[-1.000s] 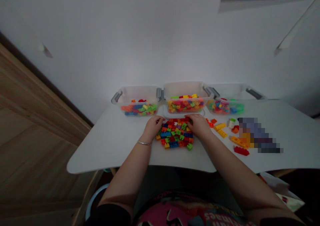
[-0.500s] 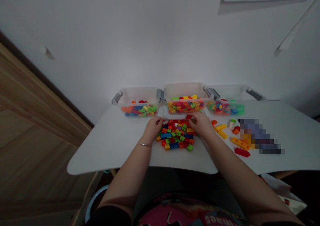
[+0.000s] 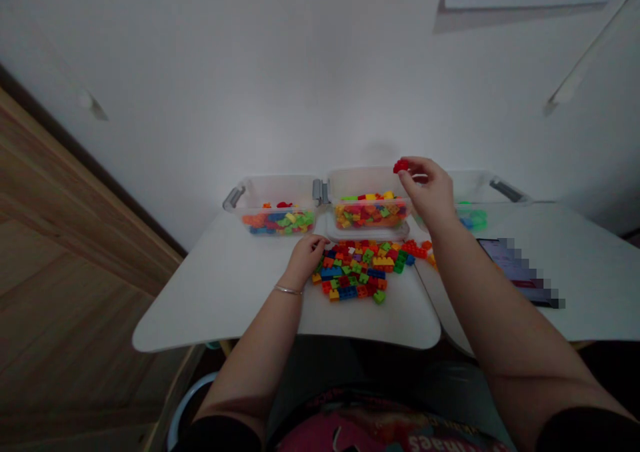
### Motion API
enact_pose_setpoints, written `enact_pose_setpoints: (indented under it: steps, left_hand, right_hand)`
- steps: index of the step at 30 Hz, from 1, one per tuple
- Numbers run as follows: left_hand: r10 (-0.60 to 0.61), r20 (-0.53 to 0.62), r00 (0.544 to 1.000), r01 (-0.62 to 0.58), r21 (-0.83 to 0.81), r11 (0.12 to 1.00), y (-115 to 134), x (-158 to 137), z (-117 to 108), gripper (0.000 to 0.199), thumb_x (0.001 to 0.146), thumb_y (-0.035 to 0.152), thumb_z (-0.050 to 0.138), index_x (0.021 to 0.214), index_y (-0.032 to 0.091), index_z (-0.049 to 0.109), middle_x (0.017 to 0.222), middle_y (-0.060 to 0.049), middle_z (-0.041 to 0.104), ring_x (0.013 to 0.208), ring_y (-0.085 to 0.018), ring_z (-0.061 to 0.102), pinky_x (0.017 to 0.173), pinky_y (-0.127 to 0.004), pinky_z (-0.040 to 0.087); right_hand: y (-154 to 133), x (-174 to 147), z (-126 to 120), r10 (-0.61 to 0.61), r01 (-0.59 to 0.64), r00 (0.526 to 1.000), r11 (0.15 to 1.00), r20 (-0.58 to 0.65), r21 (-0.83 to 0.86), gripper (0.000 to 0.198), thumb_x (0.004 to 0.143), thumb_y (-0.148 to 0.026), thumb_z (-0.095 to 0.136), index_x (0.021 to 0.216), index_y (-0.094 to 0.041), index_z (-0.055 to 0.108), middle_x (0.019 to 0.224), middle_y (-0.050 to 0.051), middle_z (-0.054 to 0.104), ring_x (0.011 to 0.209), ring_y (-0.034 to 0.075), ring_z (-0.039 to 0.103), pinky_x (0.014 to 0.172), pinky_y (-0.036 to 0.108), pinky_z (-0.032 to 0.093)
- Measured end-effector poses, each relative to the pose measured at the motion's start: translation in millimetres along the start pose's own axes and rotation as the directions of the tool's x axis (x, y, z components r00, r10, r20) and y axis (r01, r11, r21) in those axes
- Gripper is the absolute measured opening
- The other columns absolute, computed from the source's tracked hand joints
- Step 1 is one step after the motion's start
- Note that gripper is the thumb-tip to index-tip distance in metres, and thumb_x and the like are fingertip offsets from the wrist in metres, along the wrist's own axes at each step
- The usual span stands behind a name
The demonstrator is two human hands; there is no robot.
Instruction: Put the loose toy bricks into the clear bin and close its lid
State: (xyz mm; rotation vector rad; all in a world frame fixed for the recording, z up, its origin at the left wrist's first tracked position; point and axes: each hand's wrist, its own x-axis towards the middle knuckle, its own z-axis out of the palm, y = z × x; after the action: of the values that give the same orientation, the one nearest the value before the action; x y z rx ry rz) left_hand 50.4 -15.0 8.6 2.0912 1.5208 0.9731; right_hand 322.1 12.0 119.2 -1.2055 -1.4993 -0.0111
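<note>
Pale wall (image 3: 300, 72) is filling the upper part of my remote feed, and below it a white table (image 3: 200, 292) is meeting a second table (image 3: 590, 272) along a visible seam. I am seeing three clear tubs in a row at the back: the left tub (image 3: 280, 189) and the middle tub (image 3: 363, 180) are holding mixed bricks, while the right tub (image 3: 473, 182) is sitting partly hidden. On the right, a dark flat device (image 3: 510, 259) is lying partly pixelated. In front of the middle tub, a loose brick pile (image 3: 353, 265) is spreading over the white table, some pieces straying toward the seam. Both hands are working here: the right hand (image 3: 407, 169) is pinching a small red brick (image 3: 401, 166), nearly closed, and the left hand (image 3: 304, 259) is resting half curled beside the pile's left edge; I cannot tell whether it is gripping anything. The red brick is hanging near the middle tub's right end, though whether it is over the opening I cannot tell. I am judging that a weak pinch could be risking a drop onto the rim or between tubs, and that a careless left-hand nudge could be scattering the pile.
</note>
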Motion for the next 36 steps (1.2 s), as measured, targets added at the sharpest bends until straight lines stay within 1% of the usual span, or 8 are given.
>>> enact_pose_setpoints:
  steps: [3, 7, 15, 21, 24, 30, 33, 36]
  left_hand:
    - [0.005, -0.004, 1.0, -0.005, -0.008, 1.0, -1, 0, 0, 0.025, 0.088, 0.022, 0.047, 0.085, 0.018, 0.072, 0.091, -0.006, 0.073, 0.093, -0.02, 0.064, 0.088, -0.032, 0.05]
    - [0.006, -0.017, 1.0, -0.006, -0.023, 1.0, -2, -1, 1, 0.025, 0.088, 0.023, 0.047, 0.085, 0.018, 0.071, 0.09, -0.006, 0.072, 0.092, -0.02, 0.064, 0.087, -0.032, 0.05]
    - [0.024, -0.01, 1.0, -0.024, -0.008, 1.0, -3, 0, 1, 0.025, 0.088, 0.024, 0.047, 0.086, 0.019, 0.072, 0.09, -0.006, 0.072, 0.092, -0.02, 0.064, 0.087, -0.032, 0.05]
    - [0.017, -0.015, 1.0, -0.017, -0.009, 1.0, -3, 0, 2, 0.025, 0.088, 0.024, 0.048, 0.086, 0.019, 0.072, 0.091, -0.005, 0.073, 0.091, -0.019, 0.064, 0.086, -0.032, 0.051]
    - [0.018, -0.014, 1.0, -0.018, -0.008, 1.0, -3, 0, 1, 0.025, 0.088, 0.024, 0.048, 0.085, 0.019, 0.072, 0.09, -0.005, 0.073, 0.091, -0.019, 0.065, 0.086, -0.032, 0.051]
    - [0.017, -0.012, 1.0, -0.018, -0.016, 1.0, -1, 0, 1, 0.025, 0.088, 0.023, 0.048, 0.084, 0.019, 0.072, 0.091, -0.005, 0.073, 0.093, -0.019, 0.065, 0.088, -0.032, 0.05]
    - [0.002, -0.016, 1.0, -0.002, -0.034, 0.999, 0, -2, 0, 0.025, 0.088, 0.023, 0.048, 0.085, 0.019, 0.072, 0.092, -0.005, 0.073, 0.093, -0.019, 0.065, 0.088, -0.032, 0.05]
    - [-0.001, -0.018, 1.0, 0.001, -0.039, 0.999, 1, -2, -2, 0.025, 0.088, 0.024, 0.048, 0.084, 0.019, 0.072, 0.092, -0.005, 0.073, 0.093, -0.019, 0.065, 0.089, -0.032, 0.05]
  right_hand:
    - [23, 18, 21, 0.148, -0.15, 0.989, 0.987, 0.031, 0.061, 0.031, 0.079, -0.03, 0.058, 0.105, -0.016, 0.067, 0.098, 0.008, 0.072, 0.085, 0.019, 0.066, 0.08, 0.036, 0.053]
    - [40, 24, 37, 0.304, -0.3, 0.948, 0.952, 0.098, -0.052, 0.031, 0.077, -0.03, 0.061, 0.102, -0.014, 0.068, 0.095, 0.01, 0.073, 0.088, 0.022, 0.067, 0.085, 0.04, 0.051]
    - [36, 20, 41, 0.32, -0.198, 0.919, 0.881, 0.233, -0.43, 0.025, 0.072, -0.04, 0.065, 0.09, -0.026, 0.075, 0.088, 0.005, 0.074, 0.084, 0.022, 0.067, 0.08, 0.037, 0.051]
    - [39, 20, 44, 0.308, -0.16, 0.918, 0.864, 0.25, -0.477, 0.027, 0.069, -0.036, 0.068, 0.094, -0.025, 0.074, 0.093, 0.005, 0.075, 0.087, 0.023, 0.067, 0.081, 0.037, 0.051]
    - [35, 19, 41, 0.305, -0.164, 0.913, 0.882, 0.27, -0.442, 0.03, 0.074, -0.034, 0.064, 0.1, -0.023, 0.073, 0.1, 0.006, 0.074, 0.093, 0.024, 0.067, 0.085, 0.039, 0.051]
    - [32, 15, 28, 0.216, -0.176, 0.941, 0.97, 0.262, -0.17, 0.033, 0.075, -0.031, 0.062, 0.105, -0.019, 0.069, 0.104, 0.008, 0.073, 0.096, 0.022, 0.067, 0.091, 0.041, 0.05]
    - [31, 11, 23, 0.119, -0.12, 0.978, 0.993, 0.172, -0.001, 0.032, 0.078, -0.031, 0.058, 0.105, -0.018, 0.066, 0.105, 0.008, 0.072, 0.097, 0.021, 0.066, 0.092, 0.041, 0.05]
    - [20, -2, 16, 0.024, -0.025, 1.0, 0.993, 0.009, 0.111, 0.028, 0.083, -0.033, 0.053, 0.106, -0.021, 0.063, 0.106, 0.007, 0.07, 0.097, 0.019, 0.065, 0.09, 0.038, 0.052]
